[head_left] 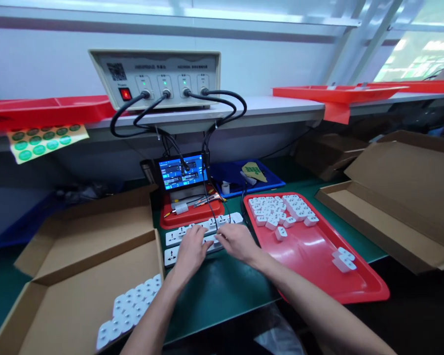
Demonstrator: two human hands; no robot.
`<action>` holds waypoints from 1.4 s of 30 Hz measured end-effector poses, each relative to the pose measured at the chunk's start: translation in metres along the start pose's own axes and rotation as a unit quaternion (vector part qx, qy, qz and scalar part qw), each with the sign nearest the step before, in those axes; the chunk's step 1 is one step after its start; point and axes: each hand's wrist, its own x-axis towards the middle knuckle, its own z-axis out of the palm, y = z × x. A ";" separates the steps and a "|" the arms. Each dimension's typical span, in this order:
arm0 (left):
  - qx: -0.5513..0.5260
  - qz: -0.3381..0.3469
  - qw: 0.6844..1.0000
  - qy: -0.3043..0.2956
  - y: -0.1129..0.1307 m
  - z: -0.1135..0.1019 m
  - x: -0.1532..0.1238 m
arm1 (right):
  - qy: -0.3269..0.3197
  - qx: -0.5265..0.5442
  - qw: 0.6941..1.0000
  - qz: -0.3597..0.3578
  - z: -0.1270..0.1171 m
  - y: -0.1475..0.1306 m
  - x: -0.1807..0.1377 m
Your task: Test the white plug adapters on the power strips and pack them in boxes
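Note:
My left hand and my right hand rest side by side on a white socket test fixture at the middle of the green bench. Both hands have their fingers curled down onto white adapter plugs seated in the fixture; the fingertips are hidden. A red tray to the right holds many white adapter plugs at its far end and two more near its right edge. Cables run from the fixture up to a beige tester box on the shelf.
A small blue-lit screen stands behind the fixture on a red tray with tools. An open cardboard box at the left holds rows of white plugs. Another open cardboard box lies at right. Red trays sit on the shelf.

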 end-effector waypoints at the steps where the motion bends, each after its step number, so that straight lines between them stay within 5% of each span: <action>1: 0.007 -0.008 1.000 0.007 -0.010 -0.008 -0.009 | -0.034 -0.013 0.999 -0.016 0.006 -0.013 0.003; 6: 0.075 -0.090 0.990 -0.074 -0.053 -0.036 -0.043 | -0.134 -0.075 0.986 -0.061 0.044 -0.059 0.029; 11: 0.056 -0.111 0.987 -0.106 -0.067 -0.034 -0.051 | -0.194 -0.073 0.975 -0.075 0.062 -0.065 0.054; 21: -0.128 -0.085 0.987 0.044 -0.073 -0.029 -0.056 | -0.040 0.159 0.985 -0.044 -0.007 -0.073 0.050; 24: -0.272 -0.119 0.952 0.074 -0.065 -0.035 -0.050 | -0.037 0.241 0.969 -0.022 -0.014 -0.079 0.042; 28: -0.482 -0.201 0.847 0.095 -0.036 -0.033 -0.059 | -0.025 0.331 0.943 0.021 -0.002 -0.085 0.031; 32: -0.546 -0.263 0.777 0.169 0.006 -0.024 -0.086 | -0.004 0.429 0.897 0.111 0.024 -0.098 0.016; 37: -0.491 -0.280 0.813 0.139 0.006 -0.047 -0.132 | -0.071 0.508 0.853 0.101 0.027 -0.111 -0.003; 42: -0.071 -0.294 0.932 0.202 -0.050 -0.122 -0.197 | -0.045 0.369 0.928 0.029 -0.010 -0.080 -0.022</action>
